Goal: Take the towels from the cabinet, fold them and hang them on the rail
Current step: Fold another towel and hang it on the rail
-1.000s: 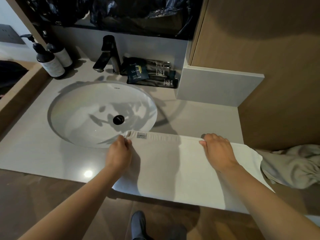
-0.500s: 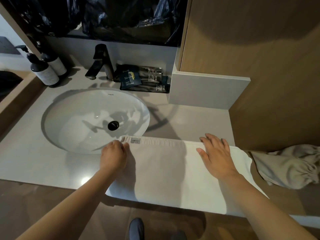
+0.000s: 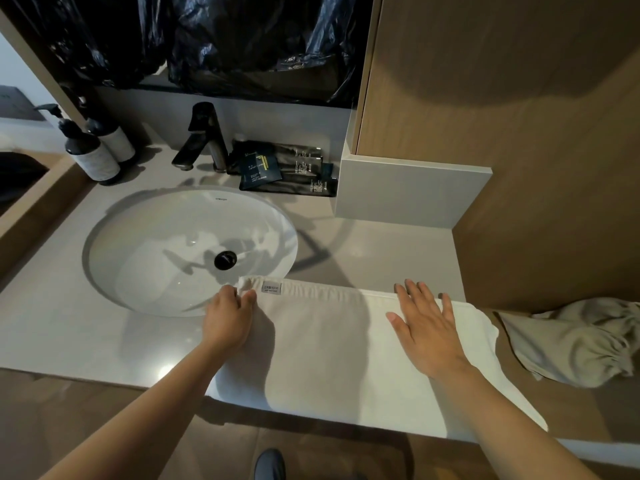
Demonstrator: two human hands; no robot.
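The right hand (image 3: 424, 332) has changed since a second ago: then its fingers were curled over the towel's far edge, and now they lie straight and slightly spread, palm flat on the cloth, holding nothing. Its fingertips (image 3: 410, 289) reach the far folded edge. The left hand (image 3: 228, 322) keeps the same grip as before, its fingers curled and pinching the far-left corner beside the small sewn label (image 3: 271, 289).

The white towel (image 3: 329, 358) lies folded into a long band between and beneath both hands, spread across the front of the grey countertop (image 3: 52, 323). Its near edge hangs a little over the counter's front, and its far-left corner just overlaps the rim of the white sink basin (image 3: 138, 237).

To the right of the towel's end sits a crumpled beige cloth (image 3: 571, 341), touching or nearly touching it. Behind the basin stand a black faucet (image 3: 204, 140), two dark pump bottles (image 3: 90, 154) at the left and a tray of dark sachets (image 3: 287, 171). Black plastic sheeting (image 3: 242, 39) hangs above them.
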